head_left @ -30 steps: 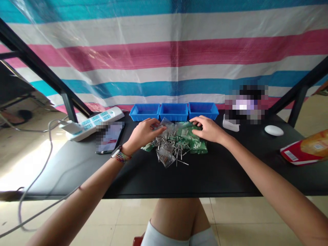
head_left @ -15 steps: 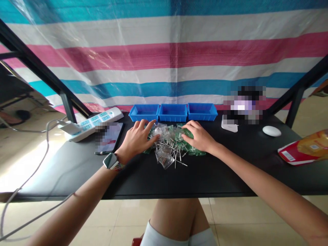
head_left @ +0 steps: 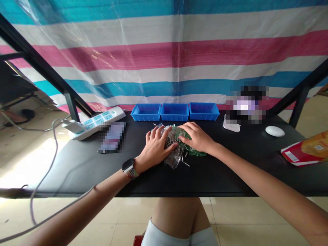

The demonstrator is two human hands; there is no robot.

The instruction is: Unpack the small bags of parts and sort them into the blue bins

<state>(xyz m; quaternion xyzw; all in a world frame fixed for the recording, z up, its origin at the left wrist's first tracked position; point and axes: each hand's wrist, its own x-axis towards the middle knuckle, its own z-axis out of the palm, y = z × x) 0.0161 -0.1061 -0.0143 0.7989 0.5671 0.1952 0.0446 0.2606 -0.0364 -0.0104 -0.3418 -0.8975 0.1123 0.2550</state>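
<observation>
A heap of thin metal pins that look like blind rivets, mixed with small plastic bags, lies mid-table between my hands. My left hand rests over the heap's left side, fingers spread and touching it. On the other side my right hand lies with its fingers apart over the green bags. Toward the front a clear bag holds small brownish pieces. Part of the heap is hidden under both hands.
Behind the heap stand three blue bins, left, middle and right. A power strip and a phone are at left. On the right are a white case, a white mouse and a red-yellow packet.
My left hand has moved right over the heap, pushing its left side inward, so the heap is narrower. My right hand has stayed almost in place.
</observation>
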